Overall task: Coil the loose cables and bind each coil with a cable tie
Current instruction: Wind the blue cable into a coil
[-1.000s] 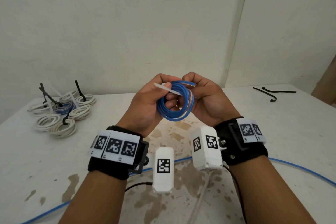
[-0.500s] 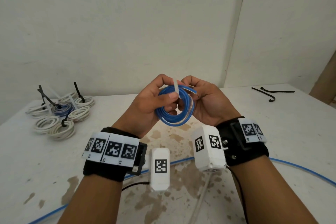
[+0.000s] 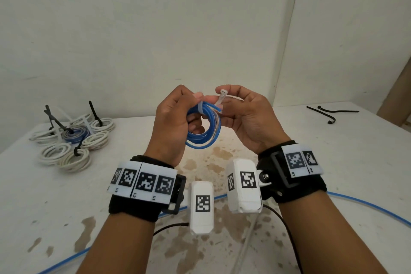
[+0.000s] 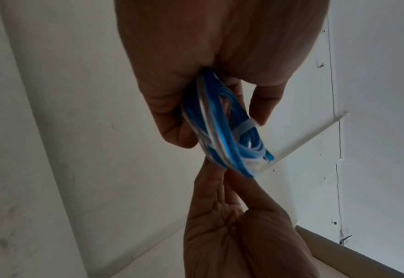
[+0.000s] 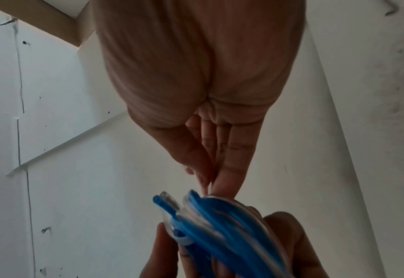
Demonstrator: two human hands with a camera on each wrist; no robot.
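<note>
While L hand [image 3: 175,122] grips blue coil [image 3: 203,131] & R hand [image 3: 246,118] pinches tie [image 3: 221,99], stained white table [image 3: 333,162] meets plain white walls.

So the table [image 3: 333,162] is white with brown stains all over the middle and near edge. Bunch of tied cable coils [image 3: 73,140] sit by the far left corner, mostly white, one blue. Couple of black cable ties [image 3: 329,111] near the far right corner. A loose blue cable [image 3: 367,207] runs along the near edge.
</note>
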